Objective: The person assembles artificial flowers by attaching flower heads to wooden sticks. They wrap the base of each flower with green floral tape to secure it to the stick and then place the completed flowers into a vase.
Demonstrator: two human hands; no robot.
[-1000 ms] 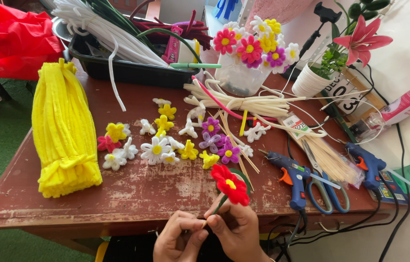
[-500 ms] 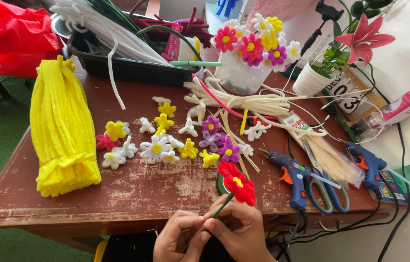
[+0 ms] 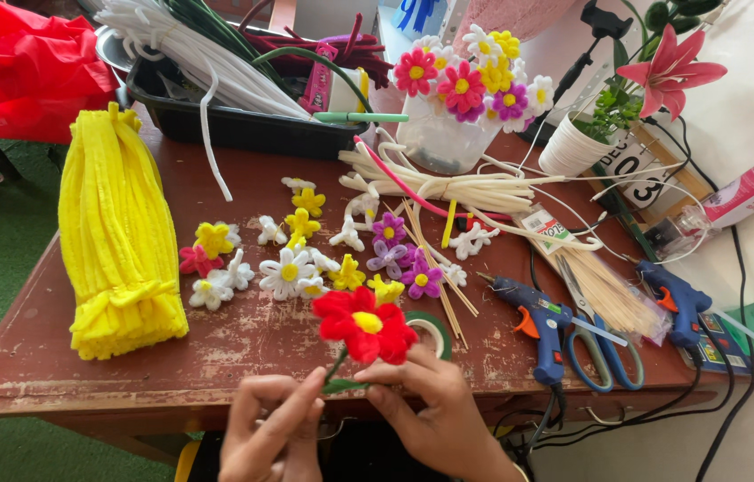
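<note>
A red pipe-cleaner flower with a yellow centre stands upright on a green stem over the table's near edge. My left hand pinches the lower stem between thumb and fingers. My right hand grips the stem just under the bloom. A roll of green tape lies right behind the flower, partly hidden by it and by my right fingers.
Small finished flowers lie scattered mid-table. A yellow pipe-cleaner bundle lies at the left, a black tray of pipe cleaners at the back. Two blue glue guns, scissors, wooden sticks and a flower-filled white vase sit to the right.
The red flower has tilted from leaning right to standing more upright and nearer the camera. Both hands have shifted slightly left along the stem.
</note>
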